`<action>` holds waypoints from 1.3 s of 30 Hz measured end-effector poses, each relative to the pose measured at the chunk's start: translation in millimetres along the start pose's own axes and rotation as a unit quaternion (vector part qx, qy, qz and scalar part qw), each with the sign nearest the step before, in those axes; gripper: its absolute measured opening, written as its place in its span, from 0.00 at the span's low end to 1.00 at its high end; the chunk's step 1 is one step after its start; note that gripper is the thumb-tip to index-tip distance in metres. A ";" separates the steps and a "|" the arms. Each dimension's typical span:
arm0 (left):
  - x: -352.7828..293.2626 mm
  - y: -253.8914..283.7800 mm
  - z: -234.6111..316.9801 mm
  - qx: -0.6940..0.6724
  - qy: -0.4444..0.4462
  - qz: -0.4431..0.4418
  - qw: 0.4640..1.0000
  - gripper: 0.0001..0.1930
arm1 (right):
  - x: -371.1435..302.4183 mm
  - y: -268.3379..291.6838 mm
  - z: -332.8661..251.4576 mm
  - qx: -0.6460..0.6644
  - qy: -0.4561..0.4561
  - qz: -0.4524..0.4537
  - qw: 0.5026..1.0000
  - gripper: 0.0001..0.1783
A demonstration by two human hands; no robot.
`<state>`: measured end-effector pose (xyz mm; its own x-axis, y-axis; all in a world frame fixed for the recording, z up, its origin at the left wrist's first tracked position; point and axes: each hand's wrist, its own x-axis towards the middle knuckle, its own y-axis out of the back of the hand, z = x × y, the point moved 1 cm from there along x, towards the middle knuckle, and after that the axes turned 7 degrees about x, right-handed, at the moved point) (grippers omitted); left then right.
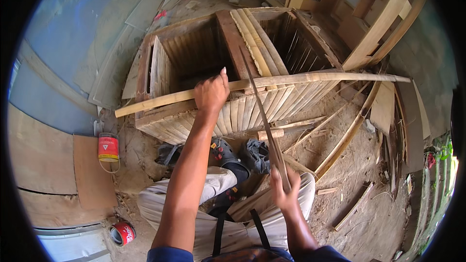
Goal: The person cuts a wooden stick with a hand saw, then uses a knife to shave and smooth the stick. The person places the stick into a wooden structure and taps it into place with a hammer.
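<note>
A long split-bamboo strip (325, 77) lies across the near top edge of a box-like wooden frame (233, 34) clad in bamboo slats (235, 116). My left hand (212, 91) is closed around the strip, left of its middle, thumb pointing up. Low in front of me, my right hand (285, 187) grips the handle end of a long, tapering hand saw (268, 128). Its blade, seen almost edge-on, crosses the strip just right of my left hand and points away from me; its teeth cannot be made out. Several flat bamboo strips (259, 43) rest on the frame's middle beam.
Paint cans, one upright (108, 147) and one tipped over (122, 233), are on the left. Bamboo offcuts (347, 138) and thin scraps litter the dirt floor at right. Planks (381, 24) lean at the far right; sheet panels (48, 150) stand along the left.
</note>
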<state>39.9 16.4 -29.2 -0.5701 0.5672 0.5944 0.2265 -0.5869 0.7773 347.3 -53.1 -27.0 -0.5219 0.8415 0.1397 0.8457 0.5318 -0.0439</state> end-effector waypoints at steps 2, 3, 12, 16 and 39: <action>-4.5 -3.6 -0.8 0.013 -0.025 0.029 0.999 0.25 | -35.0 13.3 -7.7 -0.011 -0.010 -0.002 1.000 0.16; -5.4 -4.2 -1.3 0.017 -0.048 0.062 0.997 0.25 | -39.5 12.2 -8.2 -0.010 -0.022 -0.005 1.000 0.16; -5.0 0.9 -0.9 0.009 -0.039 0.090 0.995 0.25 | 77.7 -32.5 12.4 0.135 -0.010 0.075 0.988 0.14; -3.0 -3.7 -3.9 -0.011 0.002 0.084 0.996 0.26 | 14.9 14.1 21.7 0.087 0.070 0.086 0.990 0.15; -13.4 21.5 -13.8 -0.067 -0.098 -0.088 0.989 0.19 | -103.4 29.7 18.2 -0.025 0.063 0.057 0.996 0.13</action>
<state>41.5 -11.9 -23.3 -0.4238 0.7613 0.4907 0.0236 -0.5323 0.8462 424.4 -122.6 -60.8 -0.4077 0.8755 0.2593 0.9045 0.4262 -0.0168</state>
